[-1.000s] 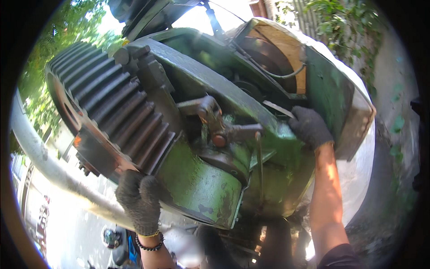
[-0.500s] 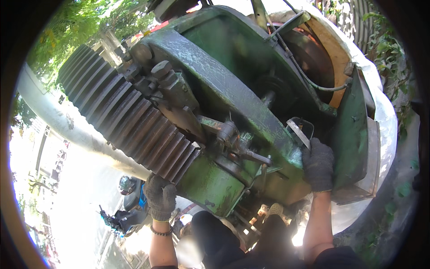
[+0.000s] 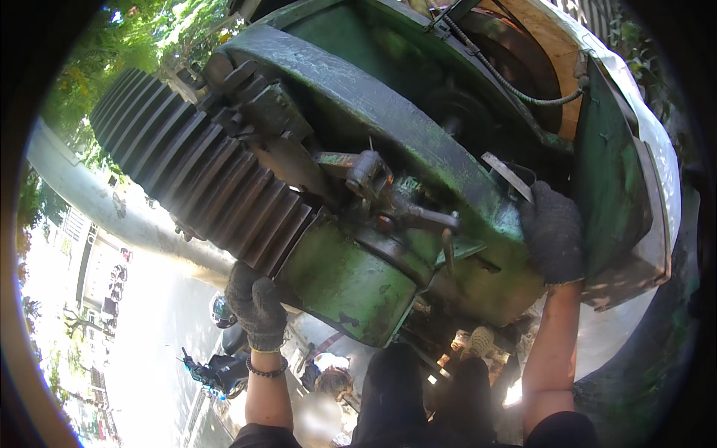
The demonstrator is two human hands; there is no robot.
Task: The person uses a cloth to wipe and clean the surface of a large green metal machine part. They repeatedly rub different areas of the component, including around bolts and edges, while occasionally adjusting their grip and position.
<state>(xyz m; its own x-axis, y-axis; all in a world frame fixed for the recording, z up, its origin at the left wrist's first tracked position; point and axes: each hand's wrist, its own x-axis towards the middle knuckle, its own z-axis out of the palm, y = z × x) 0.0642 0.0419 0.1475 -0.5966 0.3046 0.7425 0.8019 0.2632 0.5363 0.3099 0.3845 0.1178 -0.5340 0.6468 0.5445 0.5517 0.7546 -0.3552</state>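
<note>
Both gloved hands brace the worn green cast-iron machine housing overhead. Left hand cupped under the dark ribbed gear wheel; right hand pressed flat on housing's right edge, apparently steadying. Next move calls for firm grip.

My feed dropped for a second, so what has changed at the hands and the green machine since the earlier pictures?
The green machine housing and the big toothed gear have slid up and right in the view. The right hand dropped from the upper rim to lower on the housing's right side. The left hand has kept its place under the housing by the gear. Both stayed gloved and pressed on the machine; nothing was let go.
</note>
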